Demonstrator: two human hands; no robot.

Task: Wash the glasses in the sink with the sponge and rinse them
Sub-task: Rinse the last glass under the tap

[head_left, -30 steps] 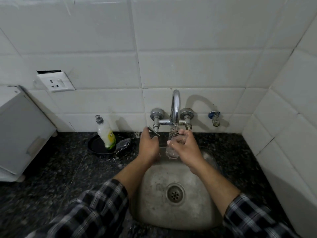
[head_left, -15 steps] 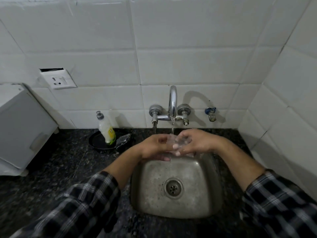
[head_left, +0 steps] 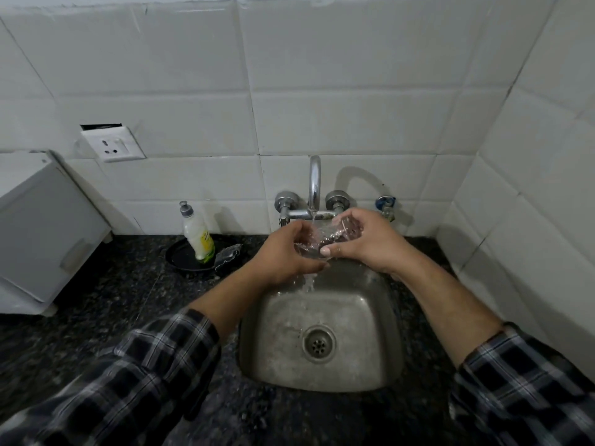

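Observation:
A clear glass [head_left: 322, 241] lies sideways between both hands, under the running water of the tap [head_left: 314, 185]. My left hand [head_left: 286, 252] curls round its left end from below. My right hand [head_left: 363, 239] grips its right end, thumb at the front. Water spills off the glass into the steel sink [head_left: 370, 333]. The dark sponge [head_left: 229, 254] lies on the counter left of the sink, beside the black dish.
A dish soap bottle [head_left: 198, 235] stands in a black dish [head_left: 182, 259] on the dark granite counter [head_left: 96, 317]. A white appliance [head_left: 42, 233] sits at the far left. A small blue-handled valve [head_left: 385, 206] is right of the tap. Tiled walls close the back and right.
My left hand left the tap handle and joined the right on the glass. The glass went from upright to sideways under the stream, and water now runs.

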